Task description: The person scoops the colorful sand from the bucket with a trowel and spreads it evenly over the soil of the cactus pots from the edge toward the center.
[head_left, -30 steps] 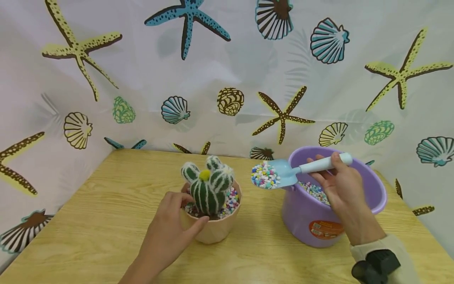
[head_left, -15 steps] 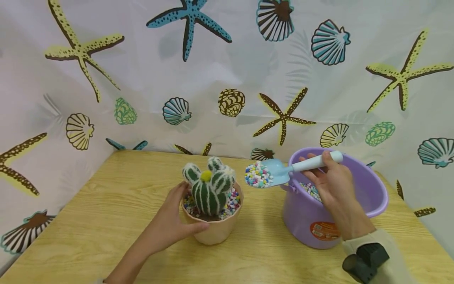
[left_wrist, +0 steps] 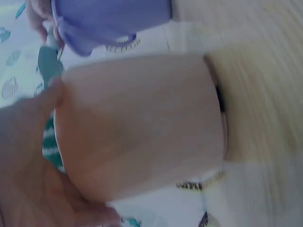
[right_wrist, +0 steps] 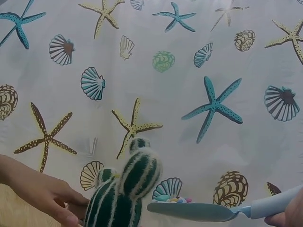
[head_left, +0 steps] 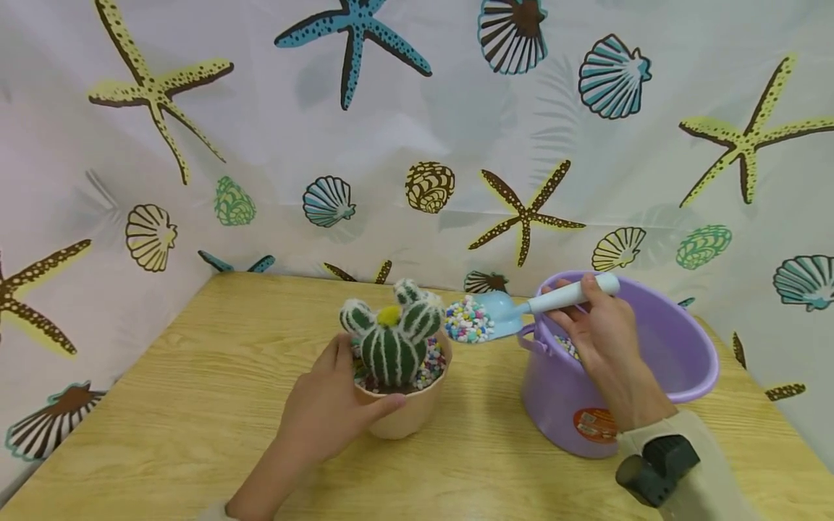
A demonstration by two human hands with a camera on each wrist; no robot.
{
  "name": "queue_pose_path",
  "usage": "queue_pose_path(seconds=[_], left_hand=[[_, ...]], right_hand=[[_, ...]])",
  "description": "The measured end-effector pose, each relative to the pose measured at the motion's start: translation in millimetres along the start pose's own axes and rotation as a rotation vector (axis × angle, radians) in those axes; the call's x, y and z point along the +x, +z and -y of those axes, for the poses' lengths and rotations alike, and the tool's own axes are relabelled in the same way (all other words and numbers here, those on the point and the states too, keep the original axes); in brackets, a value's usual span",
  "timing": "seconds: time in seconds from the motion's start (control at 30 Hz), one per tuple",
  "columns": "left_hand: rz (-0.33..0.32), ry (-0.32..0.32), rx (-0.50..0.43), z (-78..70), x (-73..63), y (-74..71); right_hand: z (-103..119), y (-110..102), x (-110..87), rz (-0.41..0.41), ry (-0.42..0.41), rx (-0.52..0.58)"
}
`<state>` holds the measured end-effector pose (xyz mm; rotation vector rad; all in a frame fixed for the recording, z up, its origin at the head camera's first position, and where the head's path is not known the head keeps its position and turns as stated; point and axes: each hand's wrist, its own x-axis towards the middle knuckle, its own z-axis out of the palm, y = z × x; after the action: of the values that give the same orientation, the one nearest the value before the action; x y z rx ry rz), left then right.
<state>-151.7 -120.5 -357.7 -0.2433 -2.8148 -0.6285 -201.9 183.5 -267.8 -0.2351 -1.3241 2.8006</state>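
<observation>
A knitted-looking green and white cactus (head_left: 389,356) with a yellow tuft stands in a beige pot (head_left: 405,418) with coloured pebbles round its base. My left hand (head_left: 322,409) grips the pot at its left side, thumb along the front rim and fingers behind. In my right hand (head_left: 609,329) I hold a light-blue trowel (head_left: 502,310) by its pale handle. Colourful pebbles (head_left: 468,320) lie heaped on its blade, which is level beside the cactus, near the pot's right rim. The left wrist view shows the pot's side wall (left_wrist: 142,123) close up.
A purple bucket (head_left: 554,405) with an orange label stands right of the pot, under my right hand, with more pebbles (head_left: 567,346) inside. The wooden table (head_left: 195,376) backs onto a white cloth (head_left: 378,130) printed with starfish and shells.
My left hand has gone from beside the cactus to gripping the pot, which has shifted slightly right. The loaded trowel has moved left, from the bucket toward the pot.
</observation>
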Motion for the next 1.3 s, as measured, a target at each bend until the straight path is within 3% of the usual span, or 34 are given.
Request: queue_pose_path(seconds=[0.1,0.2,0.3,0.43,0.57,0.67,0.8,0.9,1.0,1.2,1.3], left_hand=[[-0.070,-0.052,0.056,-12.2,-0.9,3.4],[-0.046,-0.083,0.031,-14.2,1.6,2.7],[0.078,-0.073,-0.109,-3.7,8.3,-3.0],[0.242,0.015,-0.385,21.4,20.8,-10.5],[0.286,0.123,-0.532,38.0,28.4,-10.6],[0.238,0.103,-0.428,35.3,25.6,-6.0],[0.118,-0.026,-0.150,13.1,15.9,3.9],[0.031,-0.094,-0.046,-3.1,10.4,9.3],[-0.003,-0.107,-0.066,-6.9,9.9,8.7],[0.103,-0.005,-0.272,10.4,22.5,2.3],[0.124,0.016,-0.287,15.3,26.0,2.1]], right_hand=[[-0.6,2.3,1.2,0.006,-0.003,-0.009],[-1.5,4.7,1.7,0.011,-0.002,-0.014],[-2.2,6.2,1.6,0.009,-0.002,-0.015],[-3.3,6.7,1.4,0.004,-0.006,-0.027],[-4.3,7.0,1.7,0.003,-0.005,-0.037],[-4.5,6.8,1.9,0.004,-0.008,-0.048],[-3.8,5.2,1.8,0.000,-0.022,-0.067],[-3.2,4.4,2.2,0.002,-0.028,-0.069],[-3.2,5.5,3.2,0.010,-0.032,-0.078],[-5.0,9.3,5.5,-0.002,-0.059,-0.142],[-7.0,11.0,7.0,-0.011,-0.070,-0.177]])
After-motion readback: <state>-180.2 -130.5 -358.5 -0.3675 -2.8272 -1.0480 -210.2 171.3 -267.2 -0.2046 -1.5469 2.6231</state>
